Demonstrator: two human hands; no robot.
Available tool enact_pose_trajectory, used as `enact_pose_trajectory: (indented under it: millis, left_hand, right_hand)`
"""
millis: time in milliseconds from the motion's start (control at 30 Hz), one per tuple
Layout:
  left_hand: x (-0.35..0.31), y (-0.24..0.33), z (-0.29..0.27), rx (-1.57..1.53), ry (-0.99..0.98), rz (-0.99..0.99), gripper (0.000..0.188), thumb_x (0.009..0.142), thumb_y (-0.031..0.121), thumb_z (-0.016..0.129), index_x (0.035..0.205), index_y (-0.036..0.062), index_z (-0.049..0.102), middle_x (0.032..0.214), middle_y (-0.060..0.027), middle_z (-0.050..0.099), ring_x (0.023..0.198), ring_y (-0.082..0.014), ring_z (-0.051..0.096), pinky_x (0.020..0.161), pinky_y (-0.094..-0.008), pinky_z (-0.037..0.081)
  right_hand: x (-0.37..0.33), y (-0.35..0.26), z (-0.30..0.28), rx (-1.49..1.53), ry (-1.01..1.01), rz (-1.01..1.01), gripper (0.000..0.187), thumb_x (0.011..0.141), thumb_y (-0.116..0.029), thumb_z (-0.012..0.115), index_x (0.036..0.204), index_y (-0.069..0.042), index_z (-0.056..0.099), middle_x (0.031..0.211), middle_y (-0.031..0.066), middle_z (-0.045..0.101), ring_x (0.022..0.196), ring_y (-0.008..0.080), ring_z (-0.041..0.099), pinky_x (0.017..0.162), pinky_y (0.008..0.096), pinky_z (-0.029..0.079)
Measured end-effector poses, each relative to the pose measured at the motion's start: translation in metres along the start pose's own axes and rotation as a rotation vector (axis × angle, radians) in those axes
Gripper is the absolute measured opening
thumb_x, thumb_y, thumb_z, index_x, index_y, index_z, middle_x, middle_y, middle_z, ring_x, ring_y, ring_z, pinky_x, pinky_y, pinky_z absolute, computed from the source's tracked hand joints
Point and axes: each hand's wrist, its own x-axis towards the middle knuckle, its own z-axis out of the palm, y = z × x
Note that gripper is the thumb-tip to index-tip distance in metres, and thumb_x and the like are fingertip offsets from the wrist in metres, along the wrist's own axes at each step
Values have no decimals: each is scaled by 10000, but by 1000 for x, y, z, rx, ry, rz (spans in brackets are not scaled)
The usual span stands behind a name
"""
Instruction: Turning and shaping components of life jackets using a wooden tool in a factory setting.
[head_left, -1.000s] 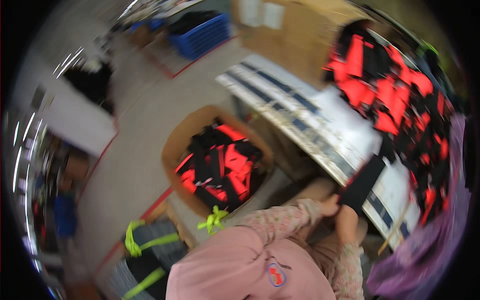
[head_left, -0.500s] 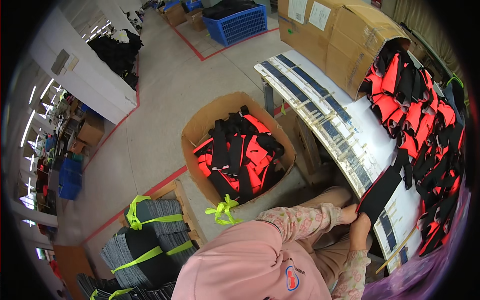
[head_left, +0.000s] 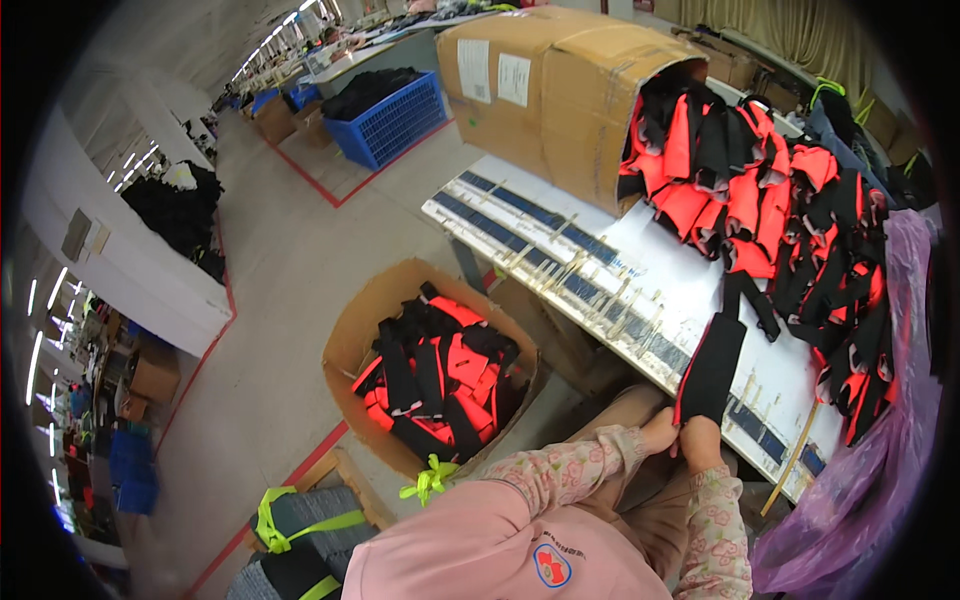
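Close together at the table's near edge, my left hand point(head_left: 659, 432) and my right hand point(head_left: 700, 438) both pinch the near end of a black fabric strap piece point(head_left: 714, 365) with a red edge. Its wide part lies up over the white table point(head_left: 640, 280), and a narrower strap runs from its far end. My fingertips are partly hidden, so the detail of the pinch does not show. Beyond it a large heap of black and bright red pieces point(head_left: 745, 215) spills from a cardboard box point(head_left: 545, 90) lying on its side.
Left of my knees stands an open carton point(head_left: 345, 350) of similar black and red pieces. Bundles of grey sheets point(head_left: 318, 520) tied with yellow-green strips sit at lower left. A purple plastic sheet point(head_left: 850, 510) hangs at the right. A blue crate point(head_left: 390, 120) stands farther off.
The view has swung to the right and upward, so the table and cartons appear shifted left. Both hands stay at the near end of the black fabric piece.
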Motion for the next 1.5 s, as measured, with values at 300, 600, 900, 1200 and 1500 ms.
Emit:
enact_pose_trajectory:
  millis: [300, 600, 900, 1200, 1500]
  left_hand:
    - [2, -24, -4, -22, 116, 94, 128, 820, 72, 518, 848, 18, 631, 702, -89, 615, 620, -161, 584, 527, -324, 470]
    - [-12, 39, -2, -191, 140, -104, 185, 866, 156, 561, 943, -11, 578, 800, -118, 633, 577, -212, 633, 550, -304, 545]
    - [-14, 39, 24, -278, 161, -61, 188, 870, 135, 561, 1002, 2, 555, 825, -92, 620, 635, -190, 616, 559, -302, 533]
    - [-19, 40, 16, -111, 112, 47, 187, 886, 130, 538, 1022, 3, 515, 821, -83, 603, 616, -173, 607, 546, -289, 519]
    - [-8, 41, 26, -156, 251, -22, 183, 873, 119, 539, 1029, 26, 519, 780, -85, 604, 550, -169, 593, 486, -270, 511]
  right_hand:
    - [-11, -3, -2, 71, 95, -64, 194, 709, -161, 563, 677, 4, 661, 726, 248, 604, 691, 390, 604, 636, 469, 473]
    - [-54, -3, -60, 473, 646, -279, 323, 702, 20, 577, 1023, -18, 572, 853, 136, 576, 825, 310, 552, 758, 372, 455]
    - [-9, 17, -32, 114, 650, -423, 124, 669, -51, 557, 788, -39, 526, 786, 98, 501, 803, 272, 512, 708, 354, 437]
    - [3, 22, -20, 293, 585, -453, 85, 673, -38, 548, 756, -57, 549, 765, 99, 532, 793, 277, 536, 684, 365, 457]
    - [7, 29, -29, 431, 345, -372, 198, 604, 29, 602, 781, -53, 637, 813, 120, 616, 789, 316, 597, 686, 376, 481]
